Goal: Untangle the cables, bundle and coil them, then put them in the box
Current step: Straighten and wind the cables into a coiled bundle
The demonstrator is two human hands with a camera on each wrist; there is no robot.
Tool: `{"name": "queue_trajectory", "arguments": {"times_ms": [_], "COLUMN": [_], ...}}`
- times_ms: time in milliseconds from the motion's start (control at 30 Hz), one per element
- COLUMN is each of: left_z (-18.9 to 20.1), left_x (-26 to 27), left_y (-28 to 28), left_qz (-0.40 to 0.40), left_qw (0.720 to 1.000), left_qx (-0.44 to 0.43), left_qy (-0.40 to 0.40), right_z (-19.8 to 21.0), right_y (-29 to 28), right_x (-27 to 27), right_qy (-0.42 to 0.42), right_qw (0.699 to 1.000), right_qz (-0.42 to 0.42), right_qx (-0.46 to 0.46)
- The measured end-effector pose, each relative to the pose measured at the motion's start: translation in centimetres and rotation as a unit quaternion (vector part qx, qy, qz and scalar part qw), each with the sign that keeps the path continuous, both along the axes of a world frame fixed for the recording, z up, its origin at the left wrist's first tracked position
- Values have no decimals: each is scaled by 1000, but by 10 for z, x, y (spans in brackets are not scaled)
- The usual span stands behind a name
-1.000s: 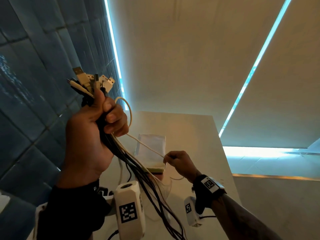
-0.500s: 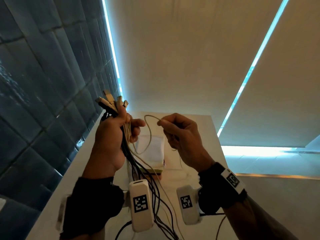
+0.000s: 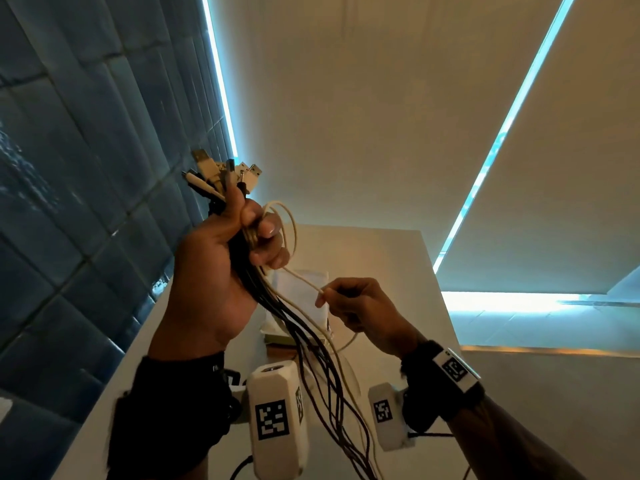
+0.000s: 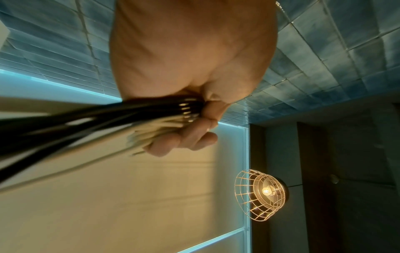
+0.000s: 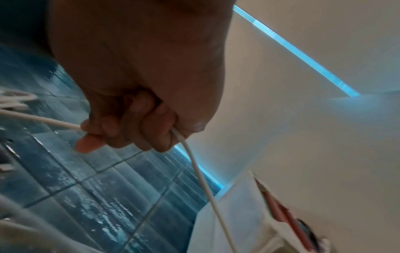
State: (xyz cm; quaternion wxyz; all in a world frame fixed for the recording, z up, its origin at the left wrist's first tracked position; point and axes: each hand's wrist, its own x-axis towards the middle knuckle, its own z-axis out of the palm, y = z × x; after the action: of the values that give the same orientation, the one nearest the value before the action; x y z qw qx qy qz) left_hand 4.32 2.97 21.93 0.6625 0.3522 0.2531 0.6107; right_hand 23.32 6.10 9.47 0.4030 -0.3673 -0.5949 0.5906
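While the fingers of the left hand (image 3: 221, 271) were curled tight round a bundle of cables (image 3: 298, 341), black and cream strands together, its thumb clamped their upper ends so that the connector plugs (image 3: 221, 174) fanned out above the fist. One white cable (image 3: 301, 277) looped beside the knuckles and ran across to the right hand (image 3: 360, 306), where thumb and forefinger pinched it and the remaining fingers were folded over it; its slack dropped away below that hand. Beneath both hands the strands hung toward the white table (image 3: 398, 271), on which stood the box (image 3: 298, 285), its pale top open toward the camera, near the far edge. Blue wall tiles (image 3: 86, 185) lay to the left.

Judged risks: a hard pull on the white cable could cinch the loop into a knot at the fist, or drag neighbouring strands out of alignment; loosening the left grip could spill the plug ends.

Not resolved: the lower ends of the cables, cut off by the frame; any crossings within the fist; the box's contents. The left wrist view was motion-blurred along the strands.
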Motion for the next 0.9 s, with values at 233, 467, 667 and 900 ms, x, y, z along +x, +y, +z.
{"name": "queue_trajectory", "arguments": {"times_ms": [233, 467, 667, 900], "left_z": [-2, 3, 1, -18], "left_x": [-5, -12, -6, 13], "left_y": [-2, -5, 1, 13], "left_qz": [-13, 10, 8, 80], "left_qw": [999, 999, 998, 984], "left_qx": [34, 45, 12, -66], "left_qy": [-18, 3, 58, 148], "right_z": [-36, -80, -83, 29], "right_y": [1, 1, 6, -6], "right_x": [8, 21, 32, 21], "right_qy": [-117, -197, -263, 99], "right_qw": [992, 976, 942, 970], "right_qz": [-50, -93, -202, -220], "right_qx": [28, -21, -51, 35]}}
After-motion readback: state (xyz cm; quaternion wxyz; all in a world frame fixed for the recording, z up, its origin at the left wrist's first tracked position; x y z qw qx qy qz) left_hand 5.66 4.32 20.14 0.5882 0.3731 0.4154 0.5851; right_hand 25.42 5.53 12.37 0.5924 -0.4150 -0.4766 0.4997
